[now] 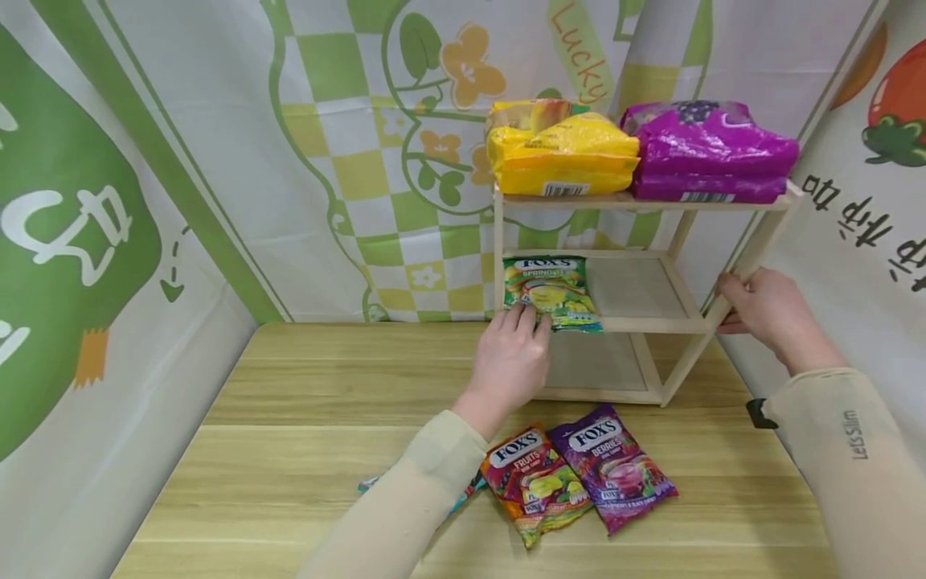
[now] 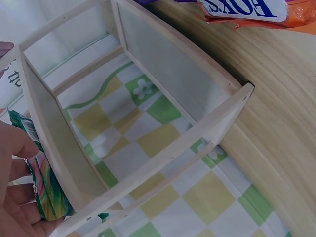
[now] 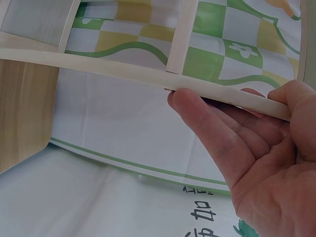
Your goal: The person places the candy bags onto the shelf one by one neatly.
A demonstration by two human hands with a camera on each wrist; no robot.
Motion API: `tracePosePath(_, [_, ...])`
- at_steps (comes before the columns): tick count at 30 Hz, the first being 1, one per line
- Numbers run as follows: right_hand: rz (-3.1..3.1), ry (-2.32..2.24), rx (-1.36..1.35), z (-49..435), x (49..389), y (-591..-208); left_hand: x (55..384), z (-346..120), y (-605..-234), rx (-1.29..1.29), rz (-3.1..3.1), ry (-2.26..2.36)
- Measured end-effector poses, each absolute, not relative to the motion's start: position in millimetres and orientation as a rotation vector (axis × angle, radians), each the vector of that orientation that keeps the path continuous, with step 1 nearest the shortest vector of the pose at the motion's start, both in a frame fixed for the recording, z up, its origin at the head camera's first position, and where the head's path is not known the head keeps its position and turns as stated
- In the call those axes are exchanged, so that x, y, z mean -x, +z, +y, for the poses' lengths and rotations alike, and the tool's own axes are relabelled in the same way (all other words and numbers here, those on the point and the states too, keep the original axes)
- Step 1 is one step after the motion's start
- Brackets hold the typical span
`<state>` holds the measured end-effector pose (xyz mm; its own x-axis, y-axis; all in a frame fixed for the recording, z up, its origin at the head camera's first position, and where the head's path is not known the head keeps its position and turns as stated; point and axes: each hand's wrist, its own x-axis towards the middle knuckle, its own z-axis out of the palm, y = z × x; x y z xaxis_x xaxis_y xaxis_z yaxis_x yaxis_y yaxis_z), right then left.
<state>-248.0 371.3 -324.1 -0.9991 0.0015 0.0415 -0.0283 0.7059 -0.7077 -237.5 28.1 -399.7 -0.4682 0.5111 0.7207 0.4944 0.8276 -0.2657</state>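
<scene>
My left hand (image 1: pixel 510 354) holds a green Fox's candy bag (image 1: pixel 550 281) at the left of the middle level of a small wooden shelf rack (image 1: pixel 640 285). The bag leans upright at the front edge; in the left wrist view, fingers curl at the green bag (image 2: pixel 49 190) beside the shelf frame. With thumb and fingers, my right hand (image 1: pixel 770 310) grips the rack's right front post, and the right wrist view shows this wooden post (image 3: pixel 113 71) between them. A yellow bag (image 1: pixel 564 153) and a purple bag (image 1: pixel 712 153) lie on the top level.
On the wooden table (image 1: pixel 311 386), in front of the rack, lie a red-orange Fox's Fruits bag (image 1: pixel 535 482) and a purple Fox's Berries bag (image 1: pixel 615 470). A teal packet (image 1: pixel 470 489) is mostly hidden under my left forearm. Printed curtains (image 1: pixel 217 161) stand behind and at the sides.
</scene>
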Motion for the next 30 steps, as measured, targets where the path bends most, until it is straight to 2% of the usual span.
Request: tracePosePath(30, [-2.879,1.212,0.002,372.1,248.6,-324.2,239.2,36.1,-398.7,0.683,-2.312,0.097])
